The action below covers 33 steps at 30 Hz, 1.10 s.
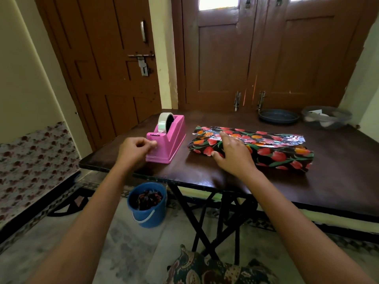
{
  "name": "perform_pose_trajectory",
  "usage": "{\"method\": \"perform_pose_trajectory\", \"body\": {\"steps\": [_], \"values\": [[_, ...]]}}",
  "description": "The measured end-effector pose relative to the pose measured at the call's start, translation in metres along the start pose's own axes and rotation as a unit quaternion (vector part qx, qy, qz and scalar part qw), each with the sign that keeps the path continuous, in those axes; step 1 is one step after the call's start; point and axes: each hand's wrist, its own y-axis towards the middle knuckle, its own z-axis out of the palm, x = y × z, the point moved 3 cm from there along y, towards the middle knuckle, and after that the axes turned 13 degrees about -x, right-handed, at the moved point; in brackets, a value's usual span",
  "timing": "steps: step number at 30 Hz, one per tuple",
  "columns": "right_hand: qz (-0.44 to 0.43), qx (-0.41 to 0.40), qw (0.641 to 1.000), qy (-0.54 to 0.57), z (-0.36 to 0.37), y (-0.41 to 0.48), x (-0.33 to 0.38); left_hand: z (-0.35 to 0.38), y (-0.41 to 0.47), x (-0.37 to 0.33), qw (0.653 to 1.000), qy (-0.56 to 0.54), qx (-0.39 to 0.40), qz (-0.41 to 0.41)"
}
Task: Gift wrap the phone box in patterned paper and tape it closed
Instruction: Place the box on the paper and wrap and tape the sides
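The phone box is hidden, fully covered by the patterned paper (266,150) mid-desk (307,191). The right hand (233,152) lies flat on the parcel, fingers straight. The left hand (135,149) curls its fingers together at the pink tape dispenser (172,140); whether they hold clear tape, I cannot tell. A blue bucket (147,206) stands below.

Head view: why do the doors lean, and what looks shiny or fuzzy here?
Head view: the wide lens tilts the doors outward toward the edges. Head view: the window pane is blown out white, daylight leaves a soft sheen on the table and glints on the paper along its silver edge, and the far right bowl looks smeared.
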Motion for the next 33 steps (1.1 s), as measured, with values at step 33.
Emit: {"method": "perform_pose_trajectory", "body": {"steps": [33], "values": [[-0.004,-0.139,0.99,-0.019,-0.006,-0.006,-0.056,0.175,0.041,-0.146,0.816,0.337,0.424,0.203]]}}
